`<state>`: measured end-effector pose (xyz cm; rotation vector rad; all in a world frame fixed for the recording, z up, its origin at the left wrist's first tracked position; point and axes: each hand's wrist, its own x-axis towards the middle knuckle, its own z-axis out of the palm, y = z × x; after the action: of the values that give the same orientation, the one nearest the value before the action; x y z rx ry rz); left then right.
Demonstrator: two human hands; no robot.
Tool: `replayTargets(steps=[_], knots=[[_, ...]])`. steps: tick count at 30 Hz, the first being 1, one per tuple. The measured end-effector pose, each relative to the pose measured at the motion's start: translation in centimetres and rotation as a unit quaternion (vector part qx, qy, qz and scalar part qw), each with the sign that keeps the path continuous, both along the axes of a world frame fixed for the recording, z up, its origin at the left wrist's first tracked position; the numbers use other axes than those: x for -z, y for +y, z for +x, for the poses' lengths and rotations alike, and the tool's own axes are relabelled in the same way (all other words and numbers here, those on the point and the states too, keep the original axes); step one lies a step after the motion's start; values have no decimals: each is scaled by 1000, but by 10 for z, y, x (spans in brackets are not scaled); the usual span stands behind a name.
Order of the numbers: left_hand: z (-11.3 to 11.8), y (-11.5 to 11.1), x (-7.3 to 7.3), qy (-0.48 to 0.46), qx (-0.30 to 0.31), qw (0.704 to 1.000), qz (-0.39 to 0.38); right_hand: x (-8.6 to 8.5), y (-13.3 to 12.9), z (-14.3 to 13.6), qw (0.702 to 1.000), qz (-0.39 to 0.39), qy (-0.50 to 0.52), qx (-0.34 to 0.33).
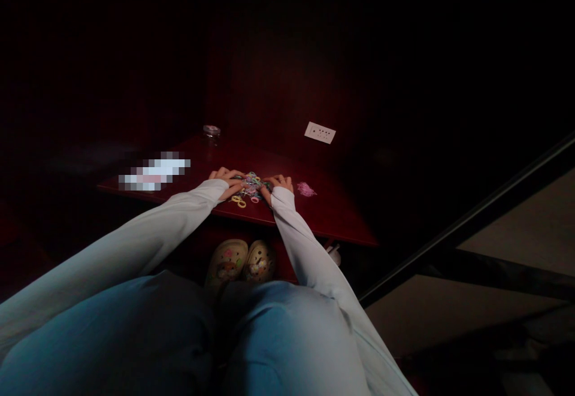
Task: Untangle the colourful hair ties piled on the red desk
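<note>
A pile of small coloured rings (252, 186) lies on the dark red table (323, 213), between my two hands. My left hand (227, 181) rests at the pile's left side with its fingers apart, touching the rings. On the pile's right side is my right hand (276, 184), its fingers spread and the tips at the rings. Yellow rings (239, 201) lie loose at the near edge of the pile, beside a pink ring (254, 200). To the right of my right hand sits a separate heap of pink rings (306, 189).
A clear lidded jar (211, 132) stands at the back left of the table. A blurred-out bright object (155, 171) lies at the left. Behind is a wall socket (320, 133). Below the table edge, clogs (229, 259) show.
</note>
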<state>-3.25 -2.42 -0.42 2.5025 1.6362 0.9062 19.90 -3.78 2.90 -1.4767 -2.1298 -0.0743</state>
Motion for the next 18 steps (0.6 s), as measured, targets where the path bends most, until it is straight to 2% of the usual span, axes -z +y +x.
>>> replayTargets(steps=[9,18], knots=[[8,4,1,-24,-32,999,-11,-7,-3,-7,999,-8,-26,-42],[7,6,4,-65,-2,998,26,0,9,-12,999,-20,-12,-48]])
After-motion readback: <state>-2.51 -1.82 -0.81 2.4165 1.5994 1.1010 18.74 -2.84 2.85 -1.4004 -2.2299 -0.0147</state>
